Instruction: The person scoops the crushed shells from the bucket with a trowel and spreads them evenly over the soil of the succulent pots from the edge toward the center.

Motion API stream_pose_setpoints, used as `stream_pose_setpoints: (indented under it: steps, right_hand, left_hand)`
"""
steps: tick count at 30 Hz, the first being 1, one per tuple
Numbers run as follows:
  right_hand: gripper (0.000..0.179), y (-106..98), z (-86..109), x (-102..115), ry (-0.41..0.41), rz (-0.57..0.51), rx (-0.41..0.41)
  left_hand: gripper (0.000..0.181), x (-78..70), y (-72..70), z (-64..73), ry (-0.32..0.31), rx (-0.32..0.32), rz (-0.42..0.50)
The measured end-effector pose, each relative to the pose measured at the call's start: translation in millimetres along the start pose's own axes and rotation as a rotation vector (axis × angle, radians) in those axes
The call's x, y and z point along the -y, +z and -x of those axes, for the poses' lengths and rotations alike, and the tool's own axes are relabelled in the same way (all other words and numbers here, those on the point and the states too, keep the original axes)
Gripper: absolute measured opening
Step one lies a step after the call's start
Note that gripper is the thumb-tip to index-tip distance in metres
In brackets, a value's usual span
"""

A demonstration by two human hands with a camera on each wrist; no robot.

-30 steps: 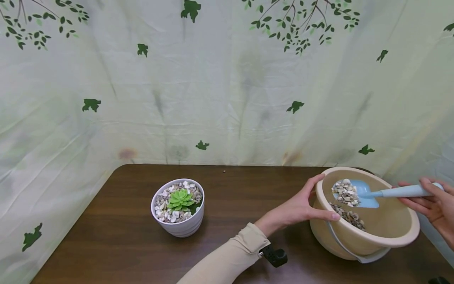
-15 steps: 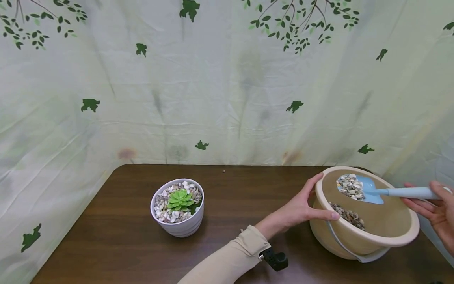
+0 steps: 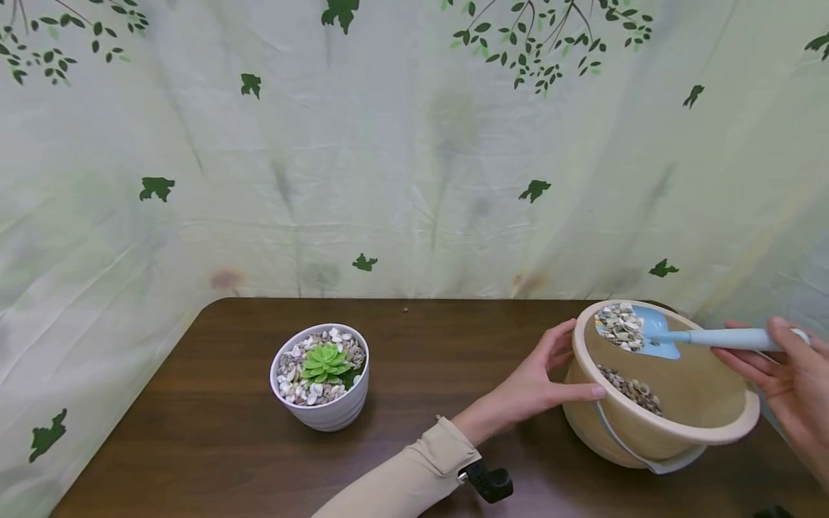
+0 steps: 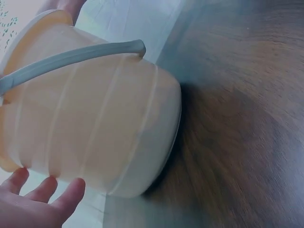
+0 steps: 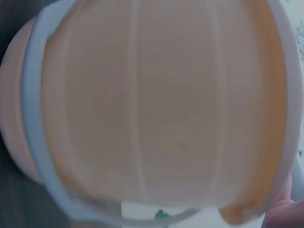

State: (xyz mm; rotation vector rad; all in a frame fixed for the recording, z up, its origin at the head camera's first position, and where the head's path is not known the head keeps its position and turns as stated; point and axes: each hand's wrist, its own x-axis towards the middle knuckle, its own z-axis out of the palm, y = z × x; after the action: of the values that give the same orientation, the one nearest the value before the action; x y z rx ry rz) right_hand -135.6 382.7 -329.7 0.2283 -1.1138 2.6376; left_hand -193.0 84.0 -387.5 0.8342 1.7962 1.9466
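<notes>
My right hand [image 3: 786, 367] grips the pale handle of a small blue garden trowel [image 3: 663, 350]. Whitish shell-like pebbles [image 3: 619, 327] lie on the blade, which is above the inside of a beige bucket [image 3: 599, 435]. More pebbles [image 3: 631, 388] sit inside the bucket's left part. My left hand [image 3: 518, 399] is spread at the bucket's left side, its thumb at the rim. In the left wrist view its fairly straight fingers [image 4: 69, 199] meet the bucket wall. Only a bit of the right hand [image 5: 285, 211] shows at the right wrist view's lower right corner.
A white pot [image 3: 327, 419] with a green succulent [image 3: 326, 363] and pebbles stands left on the brown table [image 3: 214, 432]. The bucket's grey handle [image 3: 654, 464] hangs down in front. A leaf-patterned curtain [image 3: 401, 158] hangs behind the table.
The loaded trowel has shifted right, then left and a little upward, over the bucket. My left hand has drawn slightly left, its fingertips less far over the rim. The view has shifted a little.
</notes>
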Motion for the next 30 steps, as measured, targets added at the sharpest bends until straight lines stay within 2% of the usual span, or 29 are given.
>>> stream_pose_setpoints:
  steps: [4,10,26,30]
  right_hand:
    - [0.016,11,-1.2,-4,0.0,0.051,-0.04]
    - [0.015,23,-0.7,-12,0.007,-0.044,-0.029]
    - [0.013,62,3.8,-36,0.039,-0.058,0.012]
    - [0.016,69,5.0,-41,0.06,-0.061,0.049]
  left_hand:
    - [0.08,-1.5,-6.7,7.5,-0.031,-0.011,-0.006]
    - [0.079,-7.7,-18.7,23.8,-0.002,-0.011,-0.102]
    - [0.086,-21.7,-62.8,75.5,0.054,0.107,-0.299]
    - [0.085,-23.8,-74.5,91.7,0.058,0.109,-0.345]
